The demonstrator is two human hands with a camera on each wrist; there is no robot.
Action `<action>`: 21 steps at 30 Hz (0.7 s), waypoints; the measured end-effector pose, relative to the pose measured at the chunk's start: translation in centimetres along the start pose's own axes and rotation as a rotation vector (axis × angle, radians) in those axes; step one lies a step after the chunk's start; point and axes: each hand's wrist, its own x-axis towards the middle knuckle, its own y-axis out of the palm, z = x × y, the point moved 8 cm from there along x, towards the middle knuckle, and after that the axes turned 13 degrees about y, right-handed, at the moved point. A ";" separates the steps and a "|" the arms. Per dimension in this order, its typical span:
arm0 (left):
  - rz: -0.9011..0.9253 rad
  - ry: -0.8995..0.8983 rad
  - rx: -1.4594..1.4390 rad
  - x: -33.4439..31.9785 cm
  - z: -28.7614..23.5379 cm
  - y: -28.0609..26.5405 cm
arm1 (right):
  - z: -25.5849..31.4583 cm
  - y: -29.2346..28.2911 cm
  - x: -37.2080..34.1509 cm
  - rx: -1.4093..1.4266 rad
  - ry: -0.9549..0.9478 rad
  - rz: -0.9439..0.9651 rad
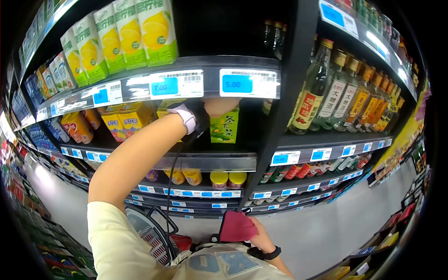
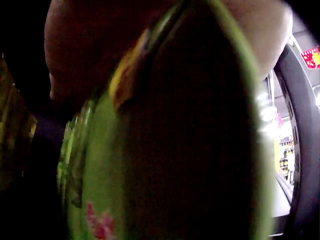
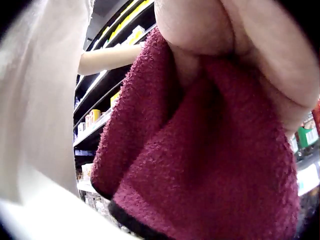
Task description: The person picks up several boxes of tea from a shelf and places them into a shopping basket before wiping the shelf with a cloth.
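"Under the upper shelf (image 1: 211,83), what do the fingers of the left hand (image 1: 221,107) do?"

"They grasp the green carton (image 1: 224,128). Close to the left wrist camera, skin shows on both sides of its top, but that picture is dark and blurred. From the head, most of this hand is hidden by the shelf edge."

"Where exactly is the carton?"

"It is upright, inside the middle shelf, below the price tag (image 1: 248,83) of 5.00. Whether its base touches the shelf, I cannot tell."

"And the right hand (image 1: 262,234)?"

"It is low, in front of the body, and pinches a dark pink cloth (image 1: 236,227), which hangs in folds and has a black border."

"What is farther out?"

"On the left wrist is a lilac band (image 1: 187,117). To the left of the carton stand yellow boxes (image 1: 128,122); above them, tall lemon cartons (image 1: 156,33). Below are jars (image 1: 227,179) with yellow lids. To the right, beyond a black post (image 1: 275,112), bottles (image 1: 343,95) stand in a row. A grey basket (image 1: 148,233) is near the person's left side."
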 end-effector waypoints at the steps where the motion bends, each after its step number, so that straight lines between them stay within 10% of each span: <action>1: -0.030 0.015 0.035 -0.2 0.5 -0.1 | 0.6 0.0 -0.3 -0.004 0.007 0.012; 2: 0.001 0.247 0.170 -0.3 -2.2 -1.3 | 2.2 -0.5 -0.8 -0.016 -0.053 -0.025; 5: 0.248 -0.217 0.027 -4.3 -2.5 -1.1 | 3.7 -2.6 -1.7 0.121 -0.108 -0.143; 7: 0.004 0.073 0.181 -8.7 -6.7 -2.8 | 4.5 -4.4 -2.3 0.404 -0.186 -0.254; 12: 0.215 0.148 -0.554 -21.9 -14.8 -0.6 | 7.9 -7.8 -2.7 -0.251 -0.436 -0.713; 14: 0.222 0.056 -0.648 -26.4 -14.6 0.8 | 11.0 -6.8 -1.3 0.840 -0.472 -0.251; 15: 0.225 0.014 -0.663 -28.4 -14.1 1.2 | 11.0 -5.9 -0.3 0.834 -0.459 -0.227; 17: 0.110 -0.265 -0.482 -35.0 -11.3 2.9 | 13.0 -5.4 -1.6 0.131 -0.712 -0.760; 21: -0.036 -0.692 -0.011 -48.0 -10.8 3.7 | 16.9 -0.3 0.4 -0.080 -0.818 -0.770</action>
